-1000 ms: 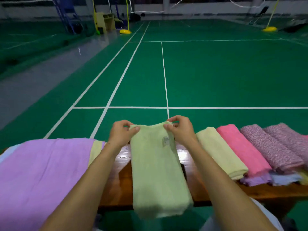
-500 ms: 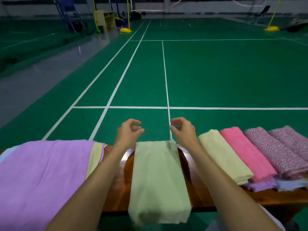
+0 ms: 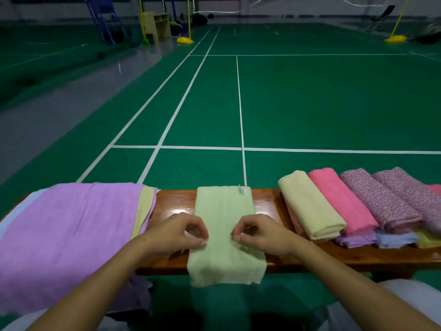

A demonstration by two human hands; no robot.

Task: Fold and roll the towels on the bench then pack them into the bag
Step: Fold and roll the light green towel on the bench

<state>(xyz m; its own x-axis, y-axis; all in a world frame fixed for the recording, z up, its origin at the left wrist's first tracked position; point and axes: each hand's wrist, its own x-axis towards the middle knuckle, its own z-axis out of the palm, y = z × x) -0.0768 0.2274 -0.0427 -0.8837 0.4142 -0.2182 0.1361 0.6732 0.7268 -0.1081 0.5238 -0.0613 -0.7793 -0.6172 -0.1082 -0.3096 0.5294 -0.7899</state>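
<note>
Fingers point(image 3: 202, 243) of the left hand point(image 3: 175, 231) and right hand point(image 3: 263, 234) pinch the green towel's point(image 3: 224, 211) side edges (folded lengthwise), lying across the bench point(image 3: 174, 201), its near end overhanging.

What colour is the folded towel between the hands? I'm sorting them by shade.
Pale green towel, plain with no pattern; the head view shows it best.

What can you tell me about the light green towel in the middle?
The light green towel looks soft and is folded into a long narrow strip. It lies flat across the wooden bench, its near end hanging over the front edge. A small white tag sits at its far right corner. The left hand and right hand pinch its side edges.
</note>
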